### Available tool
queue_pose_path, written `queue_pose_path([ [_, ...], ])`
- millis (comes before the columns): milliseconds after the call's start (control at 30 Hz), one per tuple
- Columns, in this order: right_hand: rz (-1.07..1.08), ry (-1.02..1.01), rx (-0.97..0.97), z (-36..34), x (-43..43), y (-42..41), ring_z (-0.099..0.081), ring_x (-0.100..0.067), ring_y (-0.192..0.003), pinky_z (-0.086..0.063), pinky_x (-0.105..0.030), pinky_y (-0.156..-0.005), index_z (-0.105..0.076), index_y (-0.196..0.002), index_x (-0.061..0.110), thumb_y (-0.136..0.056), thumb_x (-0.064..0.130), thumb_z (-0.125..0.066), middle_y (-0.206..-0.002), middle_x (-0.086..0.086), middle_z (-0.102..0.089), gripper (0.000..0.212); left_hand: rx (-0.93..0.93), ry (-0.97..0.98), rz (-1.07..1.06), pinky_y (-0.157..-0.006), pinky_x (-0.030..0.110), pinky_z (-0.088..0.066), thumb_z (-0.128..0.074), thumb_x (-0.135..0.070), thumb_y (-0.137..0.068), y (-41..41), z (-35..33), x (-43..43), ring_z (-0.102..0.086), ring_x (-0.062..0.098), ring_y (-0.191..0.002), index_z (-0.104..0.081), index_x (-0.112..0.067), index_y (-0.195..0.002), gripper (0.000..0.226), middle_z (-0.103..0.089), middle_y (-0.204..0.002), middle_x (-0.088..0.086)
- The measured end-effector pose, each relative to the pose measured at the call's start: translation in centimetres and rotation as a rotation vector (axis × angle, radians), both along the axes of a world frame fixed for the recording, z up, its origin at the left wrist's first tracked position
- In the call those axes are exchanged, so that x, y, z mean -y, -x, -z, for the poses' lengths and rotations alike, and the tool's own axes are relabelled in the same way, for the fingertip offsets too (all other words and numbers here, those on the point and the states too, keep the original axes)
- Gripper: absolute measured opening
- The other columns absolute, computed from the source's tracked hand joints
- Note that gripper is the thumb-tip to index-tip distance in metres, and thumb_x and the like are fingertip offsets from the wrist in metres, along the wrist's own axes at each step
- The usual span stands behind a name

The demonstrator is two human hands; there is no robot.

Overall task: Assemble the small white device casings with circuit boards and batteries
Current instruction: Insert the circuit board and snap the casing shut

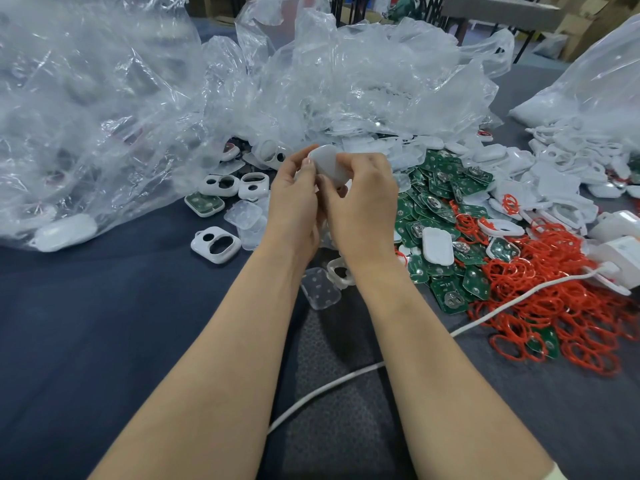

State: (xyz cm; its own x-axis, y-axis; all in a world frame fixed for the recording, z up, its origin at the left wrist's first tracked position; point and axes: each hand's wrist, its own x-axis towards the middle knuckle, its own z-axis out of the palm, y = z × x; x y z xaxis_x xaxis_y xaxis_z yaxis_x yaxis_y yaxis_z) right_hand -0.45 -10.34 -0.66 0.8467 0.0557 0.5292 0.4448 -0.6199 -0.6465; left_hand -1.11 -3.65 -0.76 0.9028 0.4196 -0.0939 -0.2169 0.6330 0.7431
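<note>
Left hand (294,202) and right hand (363,199) both pinch one white casing (325,162) with curled fingers and thumbs, raised over the worktop (104,306) at centre frame, left of the green boards (436,188). Uneven thumb pressure could seat the shell crooked, or let it slip into the loose parts below. Its smooth face is toward the camera, and its long axis slants from upper left to lower right.
</note>
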Motion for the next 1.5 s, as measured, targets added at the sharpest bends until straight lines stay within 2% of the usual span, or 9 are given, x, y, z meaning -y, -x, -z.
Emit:
queue_pose_path([
  [200, -0.02, -0.008, -0.014, 0.1, -0.3, 0.1, -0.052, -0.022, -0.103, -0.033, -0.016, -0.079, -0.064, -0.113, 0.004, -0.089, 0.022, -0.064, -0.11, -0.008, -0.055, 0.029, 0.001, -0.093, 0.0, -0.052, 0.021, -0.052, -0.048, -0.012, -0.1, 0.3, 0.4, 0.0, -0.063, 0.009, -0.063, -0.056, -0.015, -0.098, 0.008, -0.063, -0.086, 0.006],
  [467, -0.041, -0.031, -0.029, 0.3, -0.4, 0.3, -0.054, -0.026, -0.1, -0.046, -0.036, -0.086, -0.065, -0.11, 0.003, -0.091, 0.022, -0.062, -0.109, -0.01, -0.055, 0.027, 0.003, -0.136, -0.013, -0.049, 0.02, -0.05, -0.048, -0.009, -0.1, 0.5, 0.3, -0.2, -0.063, 0.007, -0.055, -0.057, -0.015, -0.096, 0.011, -0.064, -0.076, 0.004],
  [733, -0.115, 0.068, -0.105, -0.3, 0.9, -0.5, -0.06, -0.02, -0.094, -0.046, -0.029, -0.086, -0.067, -0.11, 0.008, -0.09, 0.024, -0.061, -0.107, -0.008, -0.06, 0.025, -0.114, -0.211, 0.025, -0.052, 0.023, -0.052, -0.049, -0.012, -0.099, 0.2, 0.6, -1.0, -0.064, 0.014, -0.066, -0.057, -0.014, -0.108, 0.012, -0.065, -0.09, 0.006],
  [833, -0.171, -0.029, -0.203, -0.8, 2.1, -1.2, -0.063, -0.011, -0.086, -0.048, -0.022, -0.083, -0.072, -0.104, 0.014, -0.089, 0.014, -0.059, -0.098, 0.0, -0.069, 0.02, -0.138, -0.22, 0.075, -0.058, 0.026, -0.057, -0.049, -0.012, -0.099, 0.1, 0.6, -1.2, -0.065, 0.016, -0.072, -0.058, -0.013, -0.105, 0.011, -0.064, -0.097, 0.009],
  [933, -0.216, -0.164, -0.318, -1.0, 3.1, -1.8, -0.059, -0.005, -0.076, -0.048, -0.018, -0.072, -0.07, -0.092, 0.02, -0.088, 0.008, -0.059, -0.082, 0.011, -0.065, 0.017, -0.142, -0.178, 0.135, -0.063, 0.027, -0.059, -0.048, -0.01, -0.099, 0.1, 0.6, -1.2, -0.066, 0.014, -0.068, -0.06, -0.011, -0.1, 0.013, -0.066, -0.091, 0.009],
  [1067, -0.31, -0.289, -0.437, -1.1, 3.9, -2.2, -0.056, -0.008, -0.069, -0.049, -0.017, -0.06, -0.064, -0.104, 0.021, -0.091, 0.007, -0.06, -0.079, 0.005, -0.059, 0.019, -0.144, -0.15, 0.181, -0.058, 0.023, -0.056, -0.044, -0.008, -0.099, -0.1, 0.4, -1.4, -0.068, 0.015, -0.066, -0.062, -0.005, -0.106, 0.02, -0.067, -0.091, 0.013],
  [1167, -0.346, -0.28, -0.476, -1.2, 4.3, -2.3, -0.055, -0.006, -0.067, -0.046, -0.01, -0.054, -0.063, -0.119, 0.019, -0.093, 0.009, -0.057, -0.084, 0.004, -0.06, 0.027, -0.141, -0.159, 0.205, -0.058, 0.022, -0.056, -0.043, -0.008, -0.1, -0.1, 0.3, -1.5, -0.069, 0.015, -0.067, -0.062, -0.005, -0.106, 0.02, -0.068, -0.095, 0.014],
  [1300, -0.345, -0.21, -0.464, -1.1, 4.4, -2.4, -0.054, -0.007, -0.07, -0.047, -0.016, -0.063, -0.062, -0.123, 0.022, -0.094, 0.012, -0.054, -0.094, 0.0, -0.062, 0.031, -0.164, -0.176, 0.195, -0.059, 0.024, -0.056, -0.043, -0.013, -0.102, 0.1, 0.3, -1.3, -0.069, 0.014, -0.067, -0.057, -0.011, -0.105, 0.014, -0.066, -0.103, 0.014],
  [1500, -0.322, -0.15, -0.369, -0.6, 4.1, -2.5, -0.059, -0.012, -0.078, -0.051, -0.03, -0.077, -0.06, -0.123, 0.023, -0.093, 0.018, -0.059, -0.082, 0.006, -0.059, 0.03, -0.146, -0.186, 0.203, -0.061, 0.025, -0.057, -0.045, -0.018, -0.102, 0.3, 0.2, -1.2, -0.067, 0.014, -0.072, -0.059, -0.013, -0.096, 0.016, -0.065, -0.099, 0.01],
])
